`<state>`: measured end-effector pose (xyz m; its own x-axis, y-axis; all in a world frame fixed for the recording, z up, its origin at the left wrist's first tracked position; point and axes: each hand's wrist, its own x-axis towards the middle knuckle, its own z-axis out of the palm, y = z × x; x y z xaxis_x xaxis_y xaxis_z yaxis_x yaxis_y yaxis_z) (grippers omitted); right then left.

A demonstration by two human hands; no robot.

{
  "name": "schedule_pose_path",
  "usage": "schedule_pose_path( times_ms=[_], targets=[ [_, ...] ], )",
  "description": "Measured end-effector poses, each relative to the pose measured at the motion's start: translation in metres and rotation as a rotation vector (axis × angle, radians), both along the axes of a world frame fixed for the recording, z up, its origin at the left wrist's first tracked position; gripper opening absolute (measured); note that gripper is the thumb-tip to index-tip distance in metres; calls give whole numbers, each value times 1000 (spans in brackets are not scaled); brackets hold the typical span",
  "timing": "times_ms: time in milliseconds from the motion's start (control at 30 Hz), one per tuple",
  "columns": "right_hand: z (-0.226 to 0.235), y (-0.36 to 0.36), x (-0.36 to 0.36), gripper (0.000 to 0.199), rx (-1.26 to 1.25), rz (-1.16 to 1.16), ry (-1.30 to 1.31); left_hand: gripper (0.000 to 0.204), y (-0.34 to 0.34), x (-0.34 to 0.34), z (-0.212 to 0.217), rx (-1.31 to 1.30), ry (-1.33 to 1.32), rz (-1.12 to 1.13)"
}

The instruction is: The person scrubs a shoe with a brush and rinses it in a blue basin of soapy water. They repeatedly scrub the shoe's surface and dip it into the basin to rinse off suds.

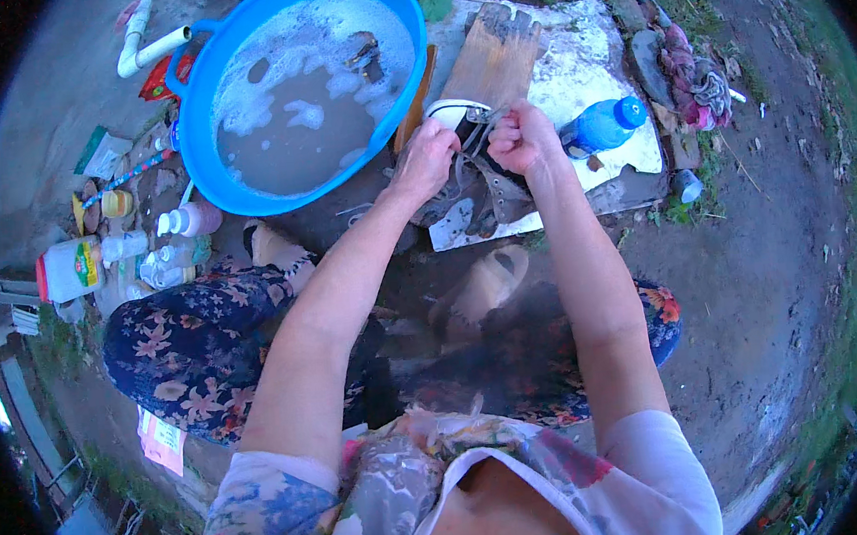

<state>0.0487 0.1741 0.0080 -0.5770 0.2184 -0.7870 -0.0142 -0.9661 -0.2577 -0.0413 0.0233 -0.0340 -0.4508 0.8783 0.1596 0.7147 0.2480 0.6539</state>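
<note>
A wet shoe (472, 180) with a white sole rim lies on a white slab (584, 78) in front of me. My left hand (428, 158) grips the shoe's left side. My right hand (524, 140) is closed in a fist over the shoe's laces and upper, and I cannot tell if anything else is inside it. A wooden board (489, 59) leans behind the shoe. I am squatting, with floral trousers on both knees.
A blue basin (200, 104) of soapy water sits at the upper left. A blue bottle (602, 124) lies right of my hands. Several bottles and jars (173, 241) stand at left, a white pipe (139, 39) beyond. Crumpled cloth (693, 75) lies on the dirt at right.
</note>
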Motion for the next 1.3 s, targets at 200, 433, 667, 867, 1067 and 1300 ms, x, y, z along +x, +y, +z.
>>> schedule_pose_path(
  times_ms=[200,433,667,867,1067,1300],
  targets=[
    [-28,-11,10,35,1736,992,-501,7,12,-1,0,-79,-19,-14],
    [-31,-27,13,29,1569,1012,-472,9,-4,1,-21,-1,-3,-20],
    [16,23,13,30,732,294,-97,6,-16,-1,-19,-65,-32,-28],
    [25,3,14,32,1333,1264,-423,6,-12,2,-9,-80,-25,16],
    [-49,-28,11,40,1647,988,-430,7,-14,5,-12,-56,-92,37],
    [19,34,-9,7,471,-40,52,7,-17,3,-8,-124,-139,25]
  ],
)
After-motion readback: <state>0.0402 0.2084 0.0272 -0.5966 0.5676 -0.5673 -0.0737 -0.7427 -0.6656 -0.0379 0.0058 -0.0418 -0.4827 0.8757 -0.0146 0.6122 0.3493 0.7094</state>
